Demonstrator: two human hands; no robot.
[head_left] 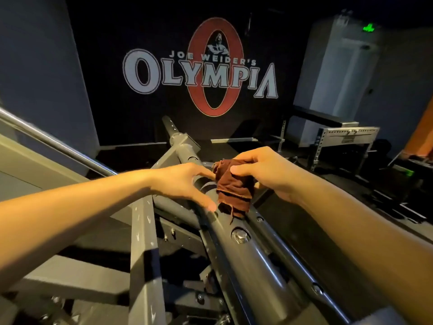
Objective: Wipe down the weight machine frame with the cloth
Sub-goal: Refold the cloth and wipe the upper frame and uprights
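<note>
A grey weight machine frame (246,259) fills the lower middle, its thick round tube running from the bottom right up toward the far centre. A crumpled brown cloth (234,186) lies draped over that tube. My right hand (264,172) grips the top of the cloth between thumb and fingers. My left hand (187,184) reaches in from the left with fingers extended, the fingertips touching the tube and the cloth's left edge.
A flat grey upright bar (143,254) and cross members stand below my left arm. A chrome rail (54,141) slants along the left. A perforated metal rack (346,137) stands at the far right. A dark wall with a large logo is behind.
</note>
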